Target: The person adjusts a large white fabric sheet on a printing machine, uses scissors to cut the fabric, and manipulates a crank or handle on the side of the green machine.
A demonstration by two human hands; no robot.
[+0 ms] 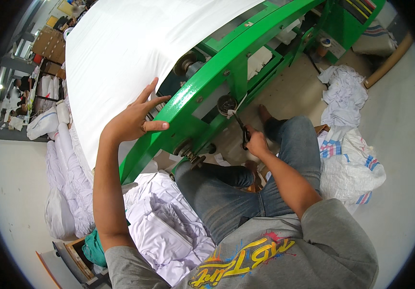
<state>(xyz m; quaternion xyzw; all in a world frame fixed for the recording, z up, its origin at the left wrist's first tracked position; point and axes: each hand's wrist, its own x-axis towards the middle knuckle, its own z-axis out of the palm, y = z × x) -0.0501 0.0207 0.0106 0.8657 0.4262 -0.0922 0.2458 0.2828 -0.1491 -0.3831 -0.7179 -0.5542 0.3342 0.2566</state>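
Observation:
My left hand (132, 118) rests at the edge of the green machine frame (173, 103), its fingers spread, the thumb over the green metal. Beneath and beyond that hand stretches a wide sheet of white fabric (116, 58). Lower on the right, my right hand (256, 143) is closed around the dark handles of a pair of scissors (244, 131). The scissors' tip points up toward a white strip (238, 105) that hangs by a round, dark-centred cup (226, 104) on the machine's side. Whether the blades touch the strip I cannot tell.
Crumpled white cloth (164, 231) lies beside my left leg. On the right are a white woven sack (354, 166) and more loose cloth (344, 94). A threaded spindle (189, 153) juts from the frame near my knee. Fabric rolls (63, 173) lean at the left.

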